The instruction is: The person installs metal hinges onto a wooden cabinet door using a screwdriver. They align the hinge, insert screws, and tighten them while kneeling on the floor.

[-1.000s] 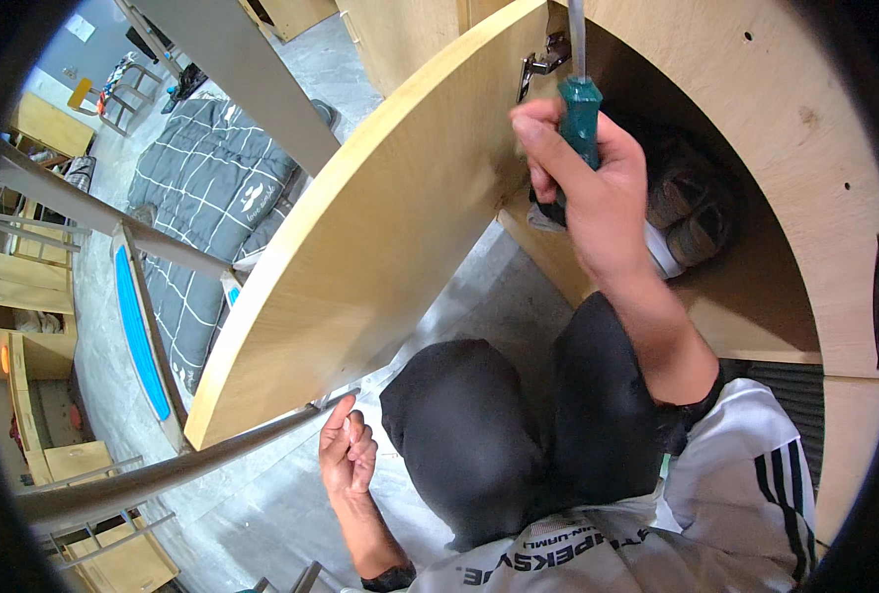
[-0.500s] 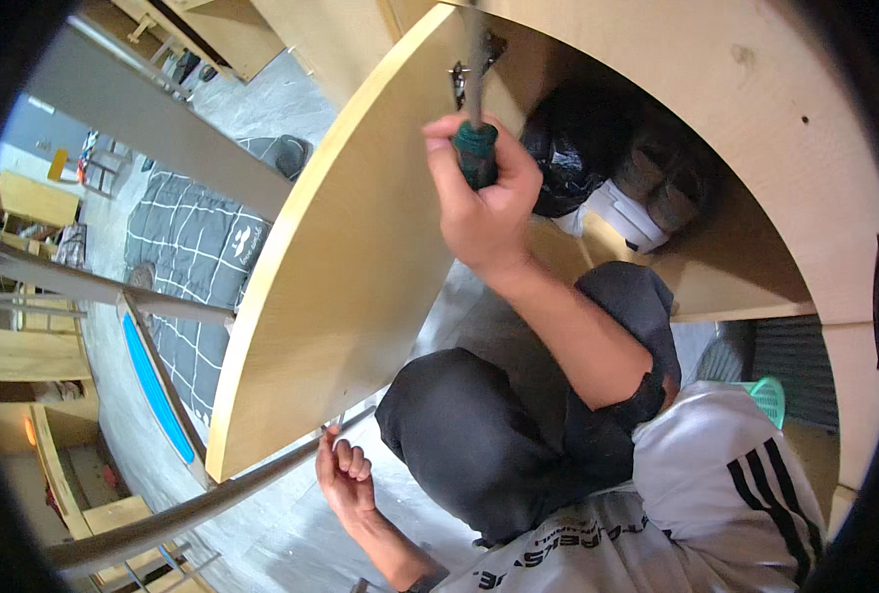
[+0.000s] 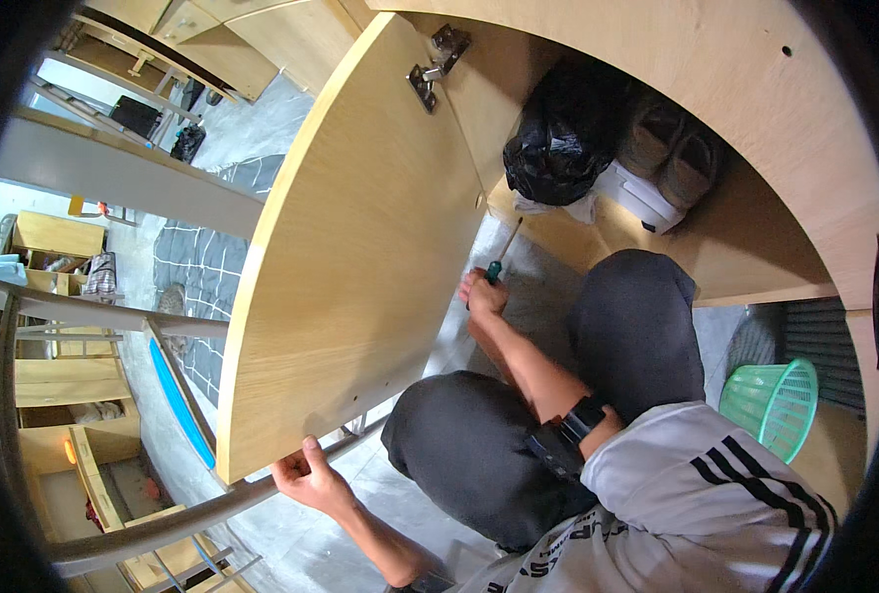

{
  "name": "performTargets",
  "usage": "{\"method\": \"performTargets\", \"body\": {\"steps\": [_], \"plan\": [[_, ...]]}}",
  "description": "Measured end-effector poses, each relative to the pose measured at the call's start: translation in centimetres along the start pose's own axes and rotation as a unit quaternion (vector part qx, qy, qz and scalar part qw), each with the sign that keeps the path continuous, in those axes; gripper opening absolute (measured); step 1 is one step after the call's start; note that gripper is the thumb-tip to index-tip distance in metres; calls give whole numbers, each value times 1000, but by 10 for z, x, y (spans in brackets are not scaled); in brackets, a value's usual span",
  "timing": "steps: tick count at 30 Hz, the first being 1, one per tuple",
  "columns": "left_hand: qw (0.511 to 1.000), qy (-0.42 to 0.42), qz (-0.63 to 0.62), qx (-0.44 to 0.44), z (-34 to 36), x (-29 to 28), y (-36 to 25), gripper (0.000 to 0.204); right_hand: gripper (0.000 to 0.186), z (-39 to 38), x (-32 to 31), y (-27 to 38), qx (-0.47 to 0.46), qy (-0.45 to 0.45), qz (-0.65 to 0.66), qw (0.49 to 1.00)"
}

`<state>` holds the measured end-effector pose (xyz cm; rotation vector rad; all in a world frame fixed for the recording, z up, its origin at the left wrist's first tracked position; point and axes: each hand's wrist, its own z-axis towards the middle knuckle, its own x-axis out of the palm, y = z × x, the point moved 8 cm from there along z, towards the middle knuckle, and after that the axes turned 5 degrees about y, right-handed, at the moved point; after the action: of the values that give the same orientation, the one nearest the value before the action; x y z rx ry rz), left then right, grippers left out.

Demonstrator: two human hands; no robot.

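A pale wooden cabinet door stands swung out in front of me. Its lower edge is gripped by my left hand, thumb on the near face and fingers partly hidden behind. My right hand is closed round the green handle of a screwdriver, whose thin shaft points up toward the cabinet opening. A metal hinge joins the door's upper end to the cabinet frame. A small hole shows in the door's face near the lower edge.
Inside the cabinet sit a black plastic bag, a white box and brown shoes. At right stands a green basket. A metal rail runs beneath the door; a checked dark quilt lies beyond it.
My right hand has come down from the hinge with the screwdriver, which now points up and away. My left hand has shifted left along the door's lower edge and grips it.
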<state>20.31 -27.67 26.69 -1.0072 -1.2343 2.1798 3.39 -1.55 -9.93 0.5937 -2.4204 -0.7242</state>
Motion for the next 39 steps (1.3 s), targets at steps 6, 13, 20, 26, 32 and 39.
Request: {"method": "performTargets", "body": {"steps": [6,13,20,26,32,39], "plan": [[998,-49,-6,34,14,-9,-1,29,14,37,-23,-77,117,-42,62,990],[993,-88,3,74,-9,-8,-9,47,14,45,-11,-68,30,32,4,999],[973,-127,-125,147,-32,-4,-12,55,26,74,-16,-100,84,80,-11,993],[956,-87,-208,189,-40,7,-11,47,36,61,-11,-90,90,134,75,984],[950,-79,-213,213,-37,1,-12,47,34,50,-6,-78,100,143,87,981],[946,-135,-221,193,-38,-7,-19,45,31,33,6,-77,106,177,126,970]]}}
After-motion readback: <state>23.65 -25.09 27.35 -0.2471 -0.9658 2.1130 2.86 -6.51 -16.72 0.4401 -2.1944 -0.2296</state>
